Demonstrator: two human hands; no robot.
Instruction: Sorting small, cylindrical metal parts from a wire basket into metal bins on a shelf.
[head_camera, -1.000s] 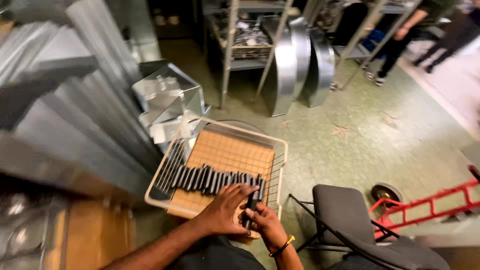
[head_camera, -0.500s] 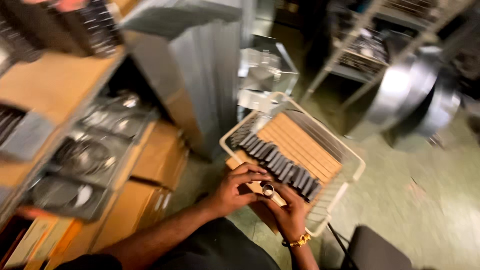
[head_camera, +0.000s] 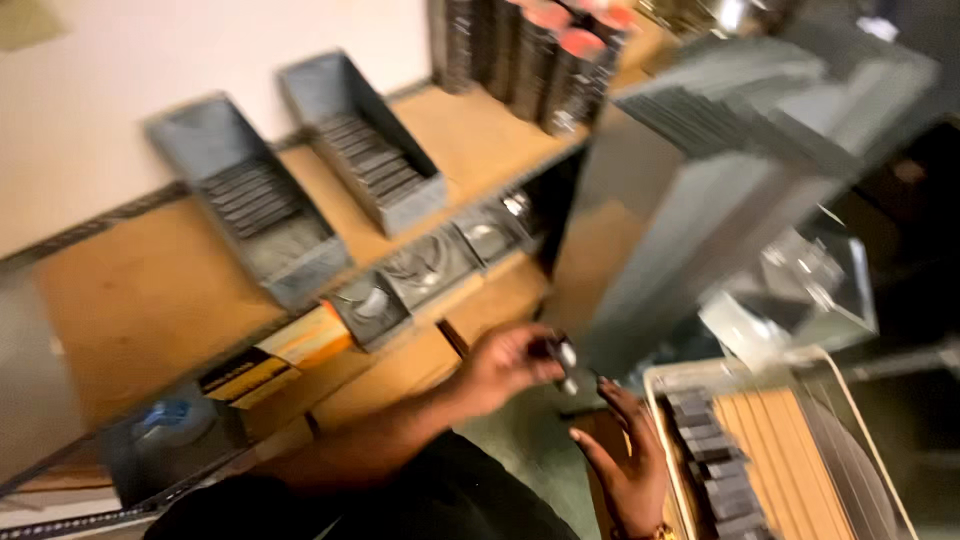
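Shelf (head_camera: 150, 290): a broad wooden board along the pale wall, carrying stock at reach height; the whole view is tilted and blurred.
Sheet metal (head_camera: 720, 170): grey folded pieces stacked on the right, leaning over the basket; probably stored on edge to save room.
Basket (head_camera: 860, 420): pale wire, bottom right, with a tan board as its floor so that small parts cannot drop through the wires.
Bins (head_camera: 265, 215): two grey metal troughs lying slantwise on the shelf, each with flat dark pieces stacked inside, open ends toward the person for easy picking.
Cans (head_camera: 545, 60): dark cylinders with reddish tops, upright at the back of the shelf.
Boxes (head_camera: 420, 270): a row of small open ones under the shelf edge with round metal fittings inside; details too blurred to tell.
Row (head_camera: 715, 460): dark small parts lined up along the basket's near side, packed one against the next.
Left hand (head_camera: 510, 362): raised between shelf and basket, thumb and forefinger pinching a part, seemingly lifted clear of the row.
Right hand (head_camera: 625, 455): fingers spread, palm up, touching the basket's near rim, seemingly steadying it.
Part (head_camera: 563, 358): small, dark, with a pale round end, held in the left fingertips, above the floor and just left of the basket.
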